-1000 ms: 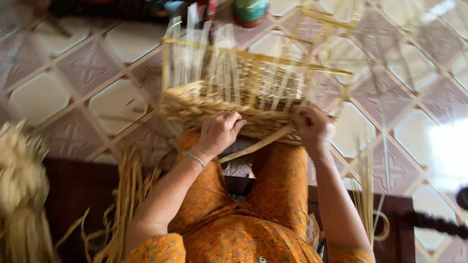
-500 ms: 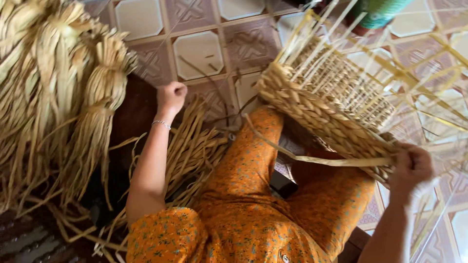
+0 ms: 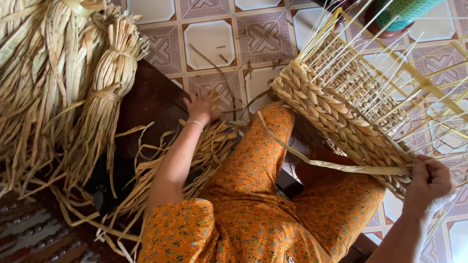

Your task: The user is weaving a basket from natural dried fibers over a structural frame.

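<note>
A half-woven straw basket with thin upright stakes rests on my right knee. My right hand grips its woven rim together with a loose flat strand that trails across my lap. My left hand reaches down to the left over a pile of loose dried straw strips beside my leg; it is blurred, fingers spread, and I cannot tell whether it holds a strip. I wear orange flowered clothes.
Tied bundles of dried straw stand at the left on a dark wooden surface. Patterned floor tiles lie ahead. A green object sits at the top right behind the basket.
My left hand has left the basket rim and swung down to the straw pile on the left. The view turned left. My right hand stays on the basket.
</note>
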